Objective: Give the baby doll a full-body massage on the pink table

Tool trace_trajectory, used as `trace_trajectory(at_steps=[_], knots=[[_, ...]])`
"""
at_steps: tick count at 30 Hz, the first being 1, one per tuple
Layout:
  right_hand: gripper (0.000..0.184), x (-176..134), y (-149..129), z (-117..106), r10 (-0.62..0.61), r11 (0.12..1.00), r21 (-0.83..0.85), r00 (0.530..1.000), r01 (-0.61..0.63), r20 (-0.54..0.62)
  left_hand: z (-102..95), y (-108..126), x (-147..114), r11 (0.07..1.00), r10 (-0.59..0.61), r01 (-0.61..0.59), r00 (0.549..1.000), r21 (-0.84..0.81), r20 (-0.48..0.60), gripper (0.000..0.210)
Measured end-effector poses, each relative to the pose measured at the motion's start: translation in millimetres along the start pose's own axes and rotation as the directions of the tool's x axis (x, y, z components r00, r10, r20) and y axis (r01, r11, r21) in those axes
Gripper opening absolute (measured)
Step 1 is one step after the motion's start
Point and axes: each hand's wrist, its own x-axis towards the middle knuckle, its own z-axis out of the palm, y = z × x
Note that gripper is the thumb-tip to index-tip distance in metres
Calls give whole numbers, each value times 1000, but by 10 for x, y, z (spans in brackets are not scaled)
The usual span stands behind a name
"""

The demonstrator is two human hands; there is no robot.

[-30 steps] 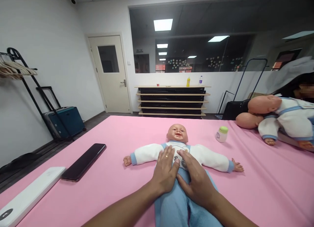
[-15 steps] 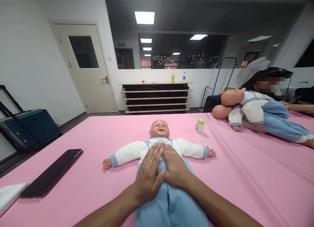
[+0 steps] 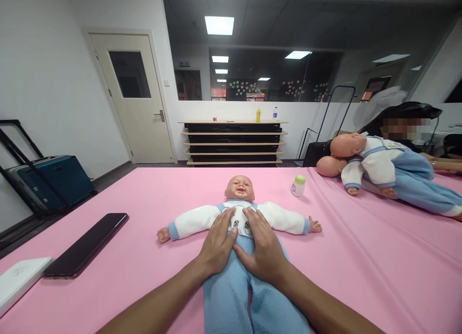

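Observation:
A baby doll (image 3: 240, 188) in a white top and light blue trousers lies on its back on the pink-covered table (image 3: 151, 295), arms spread to the sides. My left hand (image 3: 218, 241) rests flat on the left side of its chest and belly, fingers stretched toward its neck. On the other side lies my right hand (image 3: 263, 247), likewise flat with fingers extended. Between the fingers shows the doll's printed chest panel with two eyes. The thumbs come close together over the belly. Neither hand grips anything.
A black phone (image 3: 86, 245) and a white box (image 3: 22, 281) lie at the left. Beyond the doll's right-hand side stands a green-lidded jar (image 3: 298, 186). Two more dolls (image 3: 382, 163) lie stacked at the right, near a person in a dark hat (image 3: 400, 115). A suitcase (image 3: 50, 182) stands left.
My hands have moved apart from each other on the doll's torso, uncovering the printed panel. The thumbs no longer cross. The view has shifted slightly.

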Motion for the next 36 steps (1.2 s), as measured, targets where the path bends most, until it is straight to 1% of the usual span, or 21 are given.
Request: trace_trajectory(at_steps=[2,6,8,9,11,13,16,18,21,23,25,26,28,30,32,34,36], knots=[[71,17,-12,-28,-44,998,33,999,45,-2,20,-30,22,998,-56,56,998,-19,-5,56],[64,27,4,-38,-175,978,115,984,172,21,70,-68,12,991,-130,130,991,-13,-32,61],[63,25,18,-25,-203,970,148,978,193,56,92,-77,-18,989,-149,148,985,-9,-84,62],[63,25,25,-17,-193,971,157,978,179,79,101,-78,-37,989,-144,145,982,-2,-120,62],[65,28,37,1,-147,979,165,980,124,136,112,-75,-72,995,-85,93,979,37,-183,63],[68,38,50,15,-85,985,160,980,56,179,109,-60,-97,994,44,-23,978,104,-206,64],[75,69,78,26,9,990,135,974,-41,229,78,-9,-114,961,245,-216,954,171,-171,65],[82,95,102,28,71,988,112,963,-103,258,46,33,-123,934,336,-311,931,174,-142,64],[93,116,125,32,193,973,64,937,-220,291,1,69,-143,905,412,-394,906,158,-96,61],[96,104,123,41,283,952,31,916,-304,285,-16,65,-153,898,425,-415,904,148,-49,58],[97,70,111,58,341,935,8,907,-354,248,-20,46,-150,902,410,-407,912,143,8,53],[97,49,103,68,348,934,1,912,-357,219,-18,36,-141,910,389,-389,921,145,33,51],[94,11,85,85,317,948,-7,938,-319,142,-7,24,-114,936,311,-316,949,155,59,48],[84,-9,64,86,232,973,-4,972,-232,45,8,23,-80,965,203,-209,978,161,54,49],[72,-5,41,68,127,992,8,991,-127,-38,25,28,-49,984,95,-100,995,147,40,50],[62,15,18,36,34,999,29,996,-32,-82,46,26,-27,993,14,-18,999,120,29,52],[57,35,2,7,-34,997,59,996,39,-83,77,5,-19,994,-43,42,999,99,11,54]])
